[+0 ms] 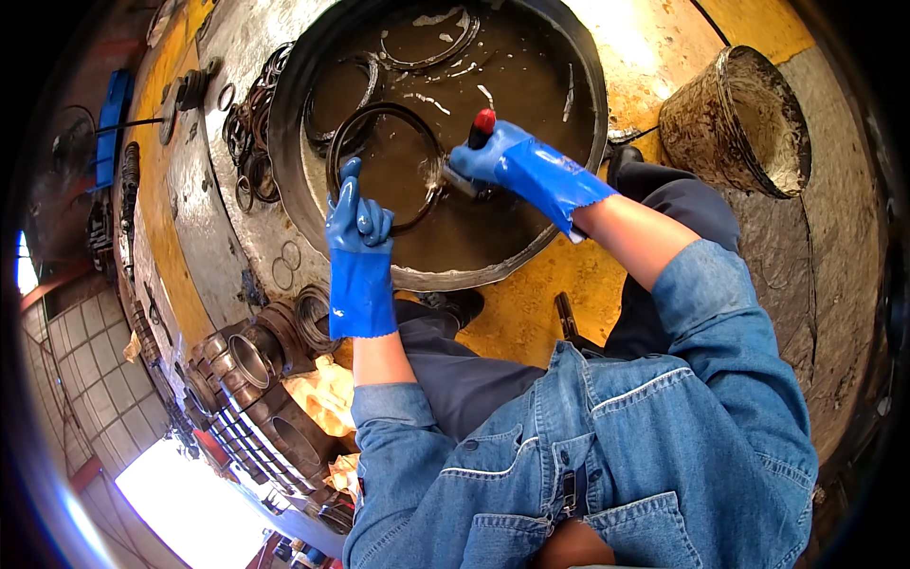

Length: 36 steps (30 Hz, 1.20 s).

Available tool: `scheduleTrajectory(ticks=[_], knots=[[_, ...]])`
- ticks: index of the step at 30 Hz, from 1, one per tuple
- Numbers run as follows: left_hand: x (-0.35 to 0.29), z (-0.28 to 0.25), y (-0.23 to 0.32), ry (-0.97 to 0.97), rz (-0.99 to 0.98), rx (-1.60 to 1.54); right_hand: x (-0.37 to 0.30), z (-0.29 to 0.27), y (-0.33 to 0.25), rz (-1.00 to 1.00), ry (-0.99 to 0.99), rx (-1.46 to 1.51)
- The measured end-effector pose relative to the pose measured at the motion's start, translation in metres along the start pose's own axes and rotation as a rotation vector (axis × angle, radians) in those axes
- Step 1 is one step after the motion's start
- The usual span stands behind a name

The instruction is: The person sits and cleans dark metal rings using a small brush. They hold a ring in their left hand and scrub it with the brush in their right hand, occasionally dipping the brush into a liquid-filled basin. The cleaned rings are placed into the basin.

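Note:
Over a large round tub [445, 278] of murky brown liquid, my left hand [358, 218], in a blue rubber glove, grips a dark metal ring [387, 107] at its left side. The ring is tilted above the liquid. In my right hand [498, 156], also blue-gloved, is a hand tool with a dark, red-ended handle [484, 121]. Its greyish head [461, 182] meets the ring's right edge; whether it is a brush or a scraper I cannot tell. Another ring [428, 64] lies partly under the liquid at the tub's far side.
A dirt-caked bucket [697, 119] stands to the right. Piled rings [256, 123] lie left of the tub, with thin rings [284, 266] nearer me. Metal cylinders [251, 356] and crumpled brown paper [322, 394] are at lower left. My knees flank the tub's near side.

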<state>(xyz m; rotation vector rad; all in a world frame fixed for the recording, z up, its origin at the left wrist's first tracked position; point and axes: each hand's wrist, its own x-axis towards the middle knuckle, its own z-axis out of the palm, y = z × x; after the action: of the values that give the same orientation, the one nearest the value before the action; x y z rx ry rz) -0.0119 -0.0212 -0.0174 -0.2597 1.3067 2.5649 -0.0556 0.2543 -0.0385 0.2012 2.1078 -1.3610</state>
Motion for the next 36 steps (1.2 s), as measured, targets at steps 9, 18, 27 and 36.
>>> scheduleTrajectory(ticks=[9, 18, 27, 36], knots=[[-0.001, 0.023, -0.002, 0.275, 0.035, 0.164, -0.045, 0.002, -0.022, -0.127, -0.239, 0.125], [0.003, 0.015, -0.002, 0.106, -0.003, 0.084, -0.019, 0.014, -0.004, -0.331, 0.116, -0.308], [-0.003, 0.014, -0.001, 0.149, -0.188, 0.112, 0.003, -0.011, -0.018, -1.213, 0.426, -0.654], [-0.004, 0.015, -0.002, 0.058, -0.109, 0.076, 0.000, -0.016, -0.016, -0.390, 0.123, -0.514]])
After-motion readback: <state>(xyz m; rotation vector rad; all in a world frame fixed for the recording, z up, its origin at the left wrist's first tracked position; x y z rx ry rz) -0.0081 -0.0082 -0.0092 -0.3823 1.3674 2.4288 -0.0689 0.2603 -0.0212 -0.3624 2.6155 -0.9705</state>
